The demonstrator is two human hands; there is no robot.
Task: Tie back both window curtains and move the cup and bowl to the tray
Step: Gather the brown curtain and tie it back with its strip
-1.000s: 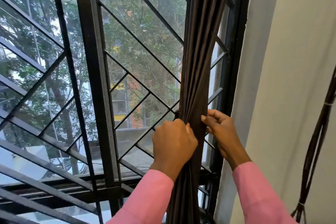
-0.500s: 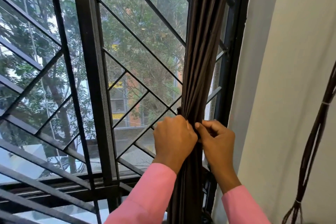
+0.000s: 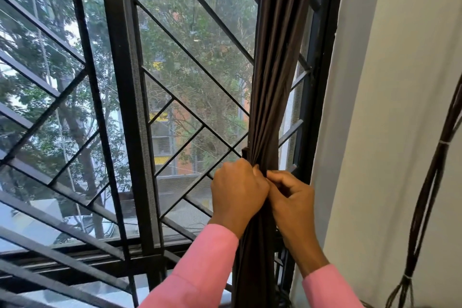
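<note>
A dark brown curtain [image 3: 275,77] hangs bunched into a narrow column at the right side of the window. My left hand [image 3: 237,189] is closed around the bunch from the left. My right hand [image 3: 291,196] presses against it from the right, fingers curled at the same height, knuckles touching the left hand. A short dark tie end [image 3: 245,152] sticks up just above my left hand. Both hands cover the spot where they grip. No cup, bowl or tray is in view.
A black window frame [image 3: 127,107] with diagonal metal bars and mesh fills the left and centre. A white wall [image 3: 390,132] stands to the right. A bundle of dark cables [image 3: 430,182] hangs down the wall at far right.
My right hand has moved left and down onto the curtain until it meets my left hand. The view has shifted slightly closer.
</note>
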